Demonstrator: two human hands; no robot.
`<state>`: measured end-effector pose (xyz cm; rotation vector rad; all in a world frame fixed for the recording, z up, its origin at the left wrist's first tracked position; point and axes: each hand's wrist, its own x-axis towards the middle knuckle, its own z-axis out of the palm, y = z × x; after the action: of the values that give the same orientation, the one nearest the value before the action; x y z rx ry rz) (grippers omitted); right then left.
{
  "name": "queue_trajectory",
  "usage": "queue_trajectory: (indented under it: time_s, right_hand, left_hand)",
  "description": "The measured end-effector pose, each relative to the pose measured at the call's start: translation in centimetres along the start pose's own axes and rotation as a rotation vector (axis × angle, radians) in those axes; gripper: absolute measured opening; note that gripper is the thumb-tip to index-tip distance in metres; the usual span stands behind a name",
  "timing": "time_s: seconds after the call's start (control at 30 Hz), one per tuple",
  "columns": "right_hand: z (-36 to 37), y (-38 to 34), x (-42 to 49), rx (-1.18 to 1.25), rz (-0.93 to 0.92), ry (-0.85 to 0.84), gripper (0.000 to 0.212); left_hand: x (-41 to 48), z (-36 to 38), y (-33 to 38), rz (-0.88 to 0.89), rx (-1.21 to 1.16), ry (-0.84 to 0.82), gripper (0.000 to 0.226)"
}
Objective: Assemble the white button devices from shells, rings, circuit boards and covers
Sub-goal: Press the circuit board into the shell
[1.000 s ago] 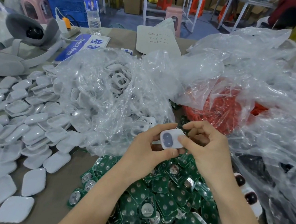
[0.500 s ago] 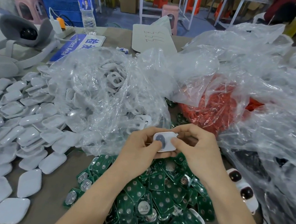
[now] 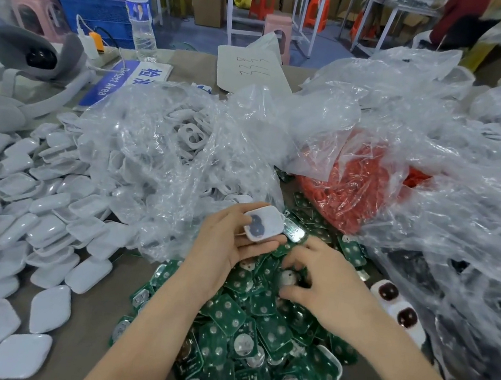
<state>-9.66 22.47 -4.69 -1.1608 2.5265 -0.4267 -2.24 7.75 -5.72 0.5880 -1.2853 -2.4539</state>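
Where boards (image 3: 243,332) litter the table (image 3: 85,343), stools (image 3: 278,31) behind

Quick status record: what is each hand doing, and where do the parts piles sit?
left hand: holds shell
right hand: fingers down on boards, grip unclear
boards: green pile under both hands
covers: spread out at left
orange rings: in a clear bag behind the boards

Factory assembly workshop: heaped circuit boards (image 3: 256,327) at 6 o'clock, white shells (image 3: 15,222) at 9, "Defect Area" sign (image 3: 120,83) at 11.
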Motion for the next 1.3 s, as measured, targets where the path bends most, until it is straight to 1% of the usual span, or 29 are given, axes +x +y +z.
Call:
queue_trajectory:
  time_s: [0.07,0.13,0.23,0.3,0.47,0.57,0.73,0.8,0.93,1.07,1.3]
  right_hand:
    - [-0.7,0.6,-0.2,0.094,0.014,-0.005,0.025]
    - [-1.9,1.2,-0.4,0.268,0.053,-0.005,0.021]
    - [-4.1,1.7,-0.1,0.581,0.086,0.075,0.010]
    - [-4.8,1.8,0.3,0.732,0.113,0.127,0.007]
    - [-4.3,1.7,0.8,0.800,0.133,0.108,0.004]
    - [-4.5,2.0,0.9,0.809,0.127,0.138,0.009]
    - [-4.6,1.3,1.1,1.119,0.083,0.235,0.022]
    - [-4.1,0.6,1.5,1.137,0.067,0.285,0.022]
    - [-2.9,-0.9,2.4,1.035,0.043,0.313,0.015]
    - [-2.0,-1.4,2.9,0.903,0.050,0.326,0.017]
    - [-1.8,-1.2,3.2,0.859,0.045,0.340,0.022]
  left_hand:
    - [0.0,0.0,0.2,-0.026,-0.043,-0.003,0.033]
    - [0.0,-0.1,0.3,-0.046,-0.067,0.000,0.033]
    - [0.0,-0.1,0.3,-0.059,-0.079,0.002,0.033]
    - [0.0,0.0,0.3,-0.062,-0.081,0.004,0.033]
    - [0.0,0.0,0.3,-0.071,-0.084,0.004,0.033]
    - [0.1,0.1,0.3,-0.078,-0.088,0.003,0.033]
    - [0.1,0.0,0.2,-0.096,-0.091,-0.001,0.034]
    - [0.2,0.0,0.2,-0.099,-0.082,-0.006,0.033]
    - [0.2,-0.1,0.1,-0.083,-0.035,-0.033,0.036]
    - [0.0,-0.1,0.2,-0.081,-0.032,-0.067,0.038]
    - [0.0,-0.1,0.2,-0.072,0.004,-0.078,0.038]
